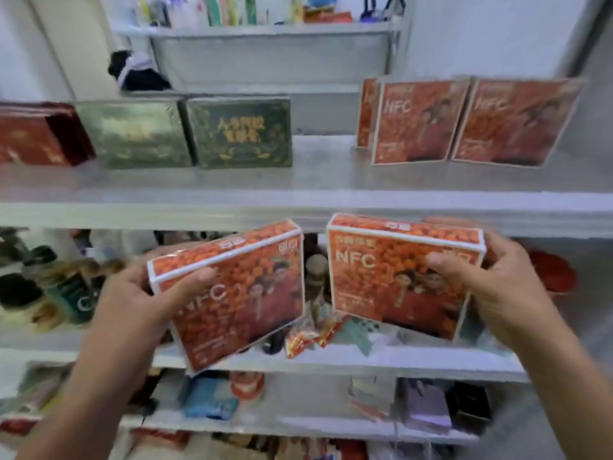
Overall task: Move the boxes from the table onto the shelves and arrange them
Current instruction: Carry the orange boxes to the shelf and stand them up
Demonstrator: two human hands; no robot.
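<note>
The white shelf (315, 180) bears dark red boxes (36, 134), two green boxes (238, 132) and upright orange boxes (414, 122).

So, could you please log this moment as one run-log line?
left hand: grips left NFC box, tilted | right hand: grips right NFC box, upright | status: boxes not yet shelved

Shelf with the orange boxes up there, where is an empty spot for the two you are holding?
The bare patch on that shelf lies between the dark green box and the standing orange NFC boxes. Its left end is full, with red boxes. The shelf below is crowded with bottles and snack packets.
</note>
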